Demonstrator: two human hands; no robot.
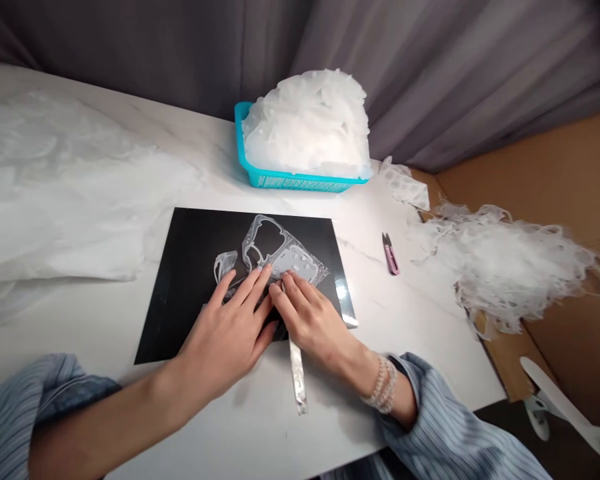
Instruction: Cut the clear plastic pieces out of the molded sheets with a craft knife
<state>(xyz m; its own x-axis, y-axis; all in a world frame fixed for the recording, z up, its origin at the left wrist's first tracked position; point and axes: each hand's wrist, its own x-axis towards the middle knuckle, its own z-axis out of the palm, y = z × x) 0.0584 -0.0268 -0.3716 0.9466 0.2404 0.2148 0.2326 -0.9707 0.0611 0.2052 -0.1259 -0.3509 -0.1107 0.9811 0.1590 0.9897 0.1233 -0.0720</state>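
A black mat (190, 267) lies on the white table. On it rests a clear plastic film piece (275, 250) with cut-out shapes. My left hand (227, 330) lies flat on the mat, its fingers stretched out and pressing the near edge of the film. My right hand (313, 320) lies beside it, fingers extended, with fingertips on the film. A narrow strip of clear film (297, 373) runs from under my right hand toward the table's near edge.
A teal basket (260, 175) heaped with white plastic pieces stands behind the mat. Small pink snips (391, 254) lie to the right. A tangle of clear scrap film (510, 267) fills a cardboard box on the right. White sheeting (55, 193) covers the left.
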